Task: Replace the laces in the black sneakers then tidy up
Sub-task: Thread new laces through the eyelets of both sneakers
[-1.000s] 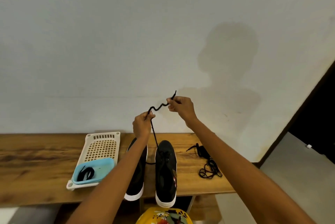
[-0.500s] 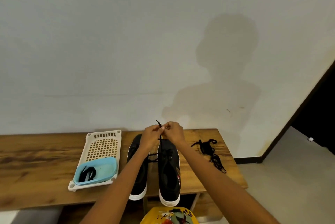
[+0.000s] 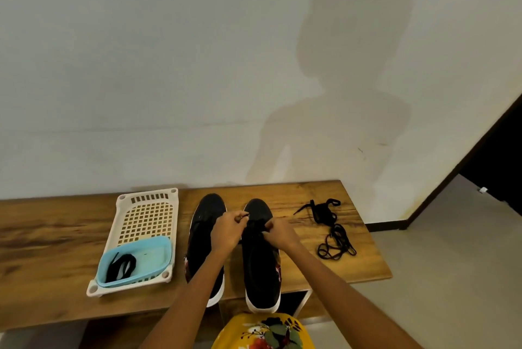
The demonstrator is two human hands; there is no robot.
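Note:
Two black sneakers with white soles stand side by side on the wooden bench [image 3: 56, 235], toes toward the wall. My left hand [image 3: 227, 228] is over the left sneaker [image 3: 204, 224] and pinches the end of a black lace [image 3: 245, 216]. My right hand [image 3: 278, 233] is down on the lacing area of the right sneaker [image 3: 261, 266] and grips the lace there. A loose pile of black laces [image 3: 330, 228] lies on the bench to the right of the shoes.
A white perforated tray [image 3: 147, 213] sits left of the shoes, and a light blue dish [image 3: 158, 252] in it holds a coiled black lace [image 3: 121, 265]. The bench ends on the right over a grey floor [image 3: 452, 264]. A wall rises just behind.
Both hands came down from in front of the wall, where they held the lace stretched up, to the top of the right sneaker. The camera tilted down.

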